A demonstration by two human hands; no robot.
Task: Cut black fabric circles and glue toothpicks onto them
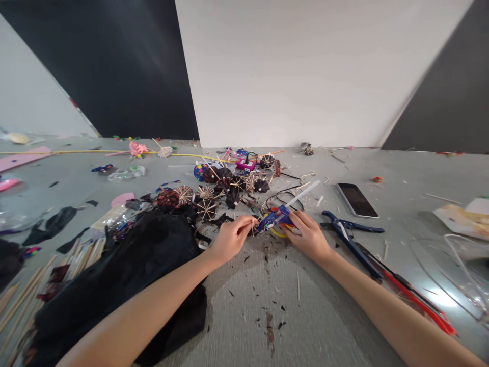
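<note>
My right hand point(308, 235) is wrapped round a blue glue gun point(275, 218), whose nozzle end points left. From its back a whitish glue stick point(303, 193) sticks out up to the right. The fingers of my left hand point(232, 238) are pinched together close to the nozzle, on a small stick-ribbed umbrella point(252, 231) that is mostly hidden. Just beyond my hands lies a heap of similar little umbrellas point(207, 209) in dark fabric with thin wooden ribs. A yellow cable loop point(278, 232) shows beneath the glue gun.
Black cloth point(153, 255) lies under my left forearm, beside wooden sticks point(26, 288). To the right are a phone point(358, 200), blue-handled pliers point(353, 239) and a red-handled tool point(416, 300). A magenta box point(245, 164) with a black cable sits behind the heap. White panel point(305, 76) stands behind.
</note>
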